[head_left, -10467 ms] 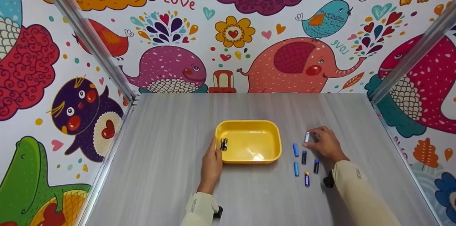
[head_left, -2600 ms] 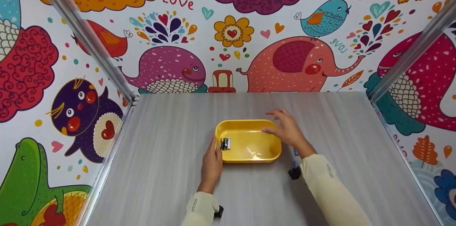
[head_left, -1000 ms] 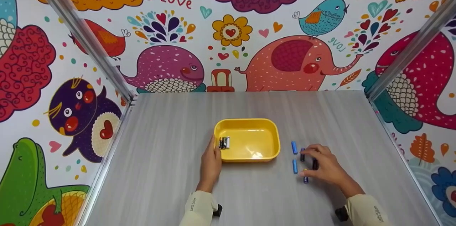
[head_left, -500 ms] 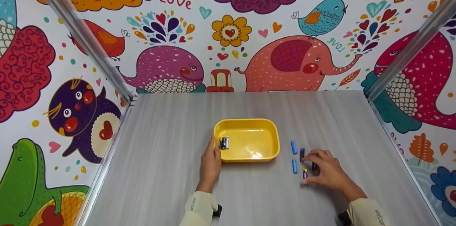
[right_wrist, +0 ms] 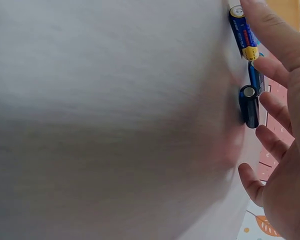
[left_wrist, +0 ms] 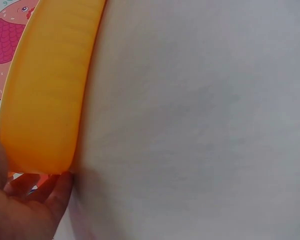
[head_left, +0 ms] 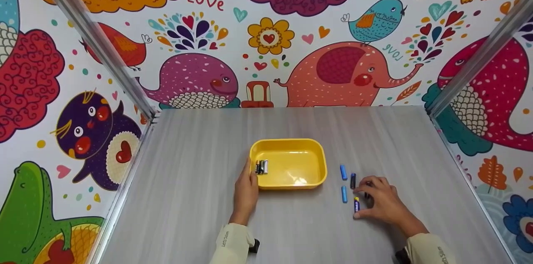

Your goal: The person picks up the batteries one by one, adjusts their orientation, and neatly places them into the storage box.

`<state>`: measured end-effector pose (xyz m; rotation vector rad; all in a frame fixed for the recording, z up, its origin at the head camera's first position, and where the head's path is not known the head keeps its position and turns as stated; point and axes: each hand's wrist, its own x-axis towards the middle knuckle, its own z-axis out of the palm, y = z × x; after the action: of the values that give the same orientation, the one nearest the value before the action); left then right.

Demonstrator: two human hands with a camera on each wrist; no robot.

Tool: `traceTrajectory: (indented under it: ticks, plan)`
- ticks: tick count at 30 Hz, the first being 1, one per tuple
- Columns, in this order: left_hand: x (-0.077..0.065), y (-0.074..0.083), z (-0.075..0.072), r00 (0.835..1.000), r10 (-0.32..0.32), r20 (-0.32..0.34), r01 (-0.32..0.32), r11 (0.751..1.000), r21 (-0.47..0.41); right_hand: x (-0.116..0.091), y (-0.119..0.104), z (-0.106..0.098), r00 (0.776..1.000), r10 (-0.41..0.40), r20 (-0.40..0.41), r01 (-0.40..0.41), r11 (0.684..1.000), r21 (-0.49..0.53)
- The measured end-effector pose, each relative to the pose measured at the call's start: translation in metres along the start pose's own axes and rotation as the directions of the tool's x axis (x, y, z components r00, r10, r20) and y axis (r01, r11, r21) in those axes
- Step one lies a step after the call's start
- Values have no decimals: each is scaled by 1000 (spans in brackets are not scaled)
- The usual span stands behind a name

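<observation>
A yellow plastic tray stands on the table, with several small batteries lying side by side at its left end. My left hand holds the tray's left end, fingers along the outer wall, as the left wrist view also shows. To the right of the tray, my right hand has its thumb and index fingertip at the two ends of a purple-blue battery with a yellow end. In the right wrist view this battery lies between thumb and index finger, while the other fingers are loosely bent.
Two light-blue batteries and a dark battery with a blue end lie between tray and right hand. Another dark battery lies under the right hand's fingers. Patterned walls and metal posts border the table's back and sides.
The right hand has put a silver-white battery into the tray beside the others, then gone back right and lowered to the purple-blue battery. The left hand has stayed on the tray.
</observation>
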<state>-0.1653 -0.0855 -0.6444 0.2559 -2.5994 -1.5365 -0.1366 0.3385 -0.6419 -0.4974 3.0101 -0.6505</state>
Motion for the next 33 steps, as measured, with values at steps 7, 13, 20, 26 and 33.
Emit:
traceTrajectory:
  ticks: [7, 13, 20, 26, 33]
  plan:
    - [1, 0, 0, 1000, 0, -8, 0, 1000, 3, -1, 2, 1, 1000, -15, -21, 16, 1000, 22]
    - [0, -1, 0, 1000, -7, -4, 7, 1000, -5, 0, 3, 2, 999, -27, -39, 27, 999, 23]
    - [1, -1, 0, 1000, -6, -1, 6, 1000, -13, 2, 1, 3, 999, -2, -37, 3, 1000, 21]
    - [0, 0, 0, 1000, -3, 1, 3, 1000, -10, 2, -2, 2, 999, 0, -51, 0, 1000, 11]
    - [0, 0, 0, 1000, 2, 1, -2, 1000, 9, 5, -4, -2, 998, -5, -69, 6, 1000, 17]
